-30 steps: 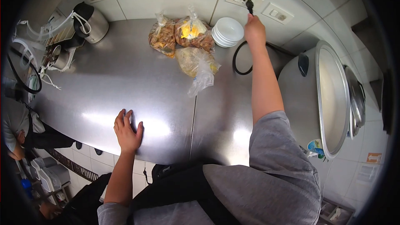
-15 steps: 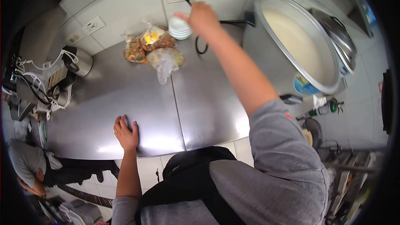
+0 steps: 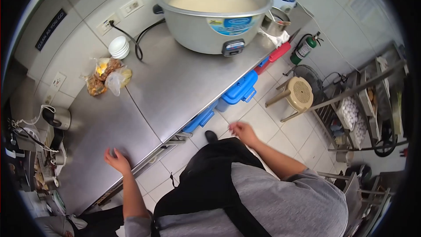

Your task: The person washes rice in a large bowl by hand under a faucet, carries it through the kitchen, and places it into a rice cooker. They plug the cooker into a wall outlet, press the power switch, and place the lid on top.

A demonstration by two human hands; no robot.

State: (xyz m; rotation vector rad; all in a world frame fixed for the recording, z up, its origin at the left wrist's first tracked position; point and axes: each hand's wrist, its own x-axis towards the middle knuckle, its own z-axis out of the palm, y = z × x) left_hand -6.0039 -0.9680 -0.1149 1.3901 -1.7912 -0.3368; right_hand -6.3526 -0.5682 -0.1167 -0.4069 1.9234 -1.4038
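My left hand (image 3: 117,161) is at the near edge of the steel counter (image 3: 103,125), fingers apart and holding nothing. My right hand (image 3: 243,133) hangs in the air over the floor, in front of my apron; its fingers are loosely bent, with nothing visible in them. A large grey rice cooker (image 3: 199,30) stands uncovered on the counter, its pot filled with something pale. A black plug (image 3: 112,23) sits in the wall outlet (image 3: 106,26), with a black cord running down from it. Near the wall are a stack of white bowls (image 3: 118,47) and several tied food bags (image 3: 105,75).
Blue lidded bins (image 3: 238,91) are under the counter. A beige stool (image 3: 300,92), a green fire extinguisher (image 3: 305,49) and a metal rack (image 3: 351,105) stand to the right. At far left is an electric kettle (image 3: 60,117); another person (image 3: 101,226) is at lower left.
My right hand has left the plug at the wall and come back down beside my body. The view has turned right, showing more floor and the rack. My left hand remains by the counter's edge.
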